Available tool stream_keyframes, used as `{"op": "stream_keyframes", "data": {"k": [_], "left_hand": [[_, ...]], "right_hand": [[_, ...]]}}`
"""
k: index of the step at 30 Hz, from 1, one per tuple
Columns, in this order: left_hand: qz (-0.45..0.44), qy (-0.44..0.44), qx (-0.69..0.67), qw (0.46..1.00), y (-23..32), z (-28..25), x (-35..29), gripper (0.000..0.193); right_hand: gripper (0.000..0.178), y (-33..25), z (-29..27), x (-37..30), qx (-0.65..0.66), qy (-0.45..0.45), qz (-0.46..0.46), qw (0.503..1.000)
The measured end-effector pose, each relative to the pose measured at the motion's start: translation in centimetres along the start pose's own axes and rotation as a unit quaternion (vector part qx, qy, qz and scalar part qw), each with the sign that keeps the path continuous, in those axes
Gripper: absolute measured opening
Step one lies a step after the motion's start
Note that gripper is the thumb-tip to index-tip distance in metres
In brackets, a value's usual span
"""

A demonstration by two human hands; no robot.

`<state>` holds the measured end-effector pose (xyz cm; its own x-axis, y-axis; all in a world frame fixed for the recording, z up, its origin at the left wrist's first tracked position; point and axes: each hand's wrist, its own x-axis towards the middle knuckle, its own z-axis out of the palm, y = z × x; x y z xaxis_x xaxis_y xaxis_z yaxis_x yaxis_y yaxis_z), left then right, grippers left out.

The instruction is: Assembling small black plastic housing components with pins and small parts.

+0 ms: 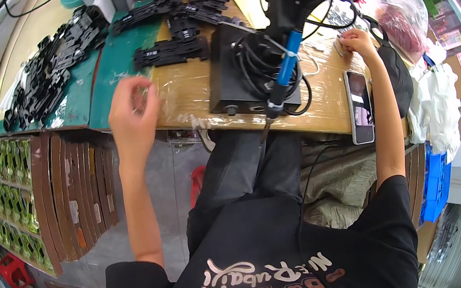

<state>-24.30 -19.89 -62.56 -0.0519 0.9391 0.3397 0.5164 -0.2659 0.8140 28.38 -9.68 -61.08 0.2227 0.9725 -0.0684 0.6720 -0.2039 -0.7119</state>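
My left hand hovers over the near edge of the table, its fingers curled round toward the thumb in a ring. Whatever it may pinch is too small or blurred to make out. Just beyond it lies a flat black plastic part. My right hand is at the table's right side, fingertips pinched together beside a scatter of small metallic pieces; what they hold is hidden. Between my hands, an electric screwdriver with a blue body points down in front of a black box and its coiled cable.
Black plastic parts lie heaped at the left and back. A phone and a black bag sit by my right forearm. Stacked brown trays and a rack of green parts stand below left; a blue crate right.
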Motion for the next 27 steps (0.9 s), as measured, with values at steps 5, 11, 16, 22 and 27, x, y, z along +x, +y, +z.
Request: {"op": "stream_keyframes", "data": {"k": [5,11,16,22,27], "left_hand": [[0.233,0.018,0.212,0.949,-0.6,1.6,5.0,0.034],[0.159,-0.084,0.199,0.963,0.1,1.3,5.5,0.035],[0.117,-0.053,0.194,0.973,0.8,-1.1,2.6,0.032],[0.119,0.005,0.274,0.954,1.6,-1.7,0.2,0.039],[0.034,0.012,0.215,0.976,4.2,-2.1,-2.8,0.048]], "right_hand": [[0.016,-1.7,1.5,-0.4,-0.101,0.060,0.007,0.993],[0.017,0.3,2.0,-1.5,-0.370,0.171,-0.119,0.905],[0.015,-3.0,1.5,-4.7,-0.253,0.172,-0.129,0.943],[0.017,-4.8,1.5,-9.6,-0.091,0.191,-0.137,0.968],[0.017,-7.5,3.4,-16.1,0.100,0.166,-0.129,0.973]]}}
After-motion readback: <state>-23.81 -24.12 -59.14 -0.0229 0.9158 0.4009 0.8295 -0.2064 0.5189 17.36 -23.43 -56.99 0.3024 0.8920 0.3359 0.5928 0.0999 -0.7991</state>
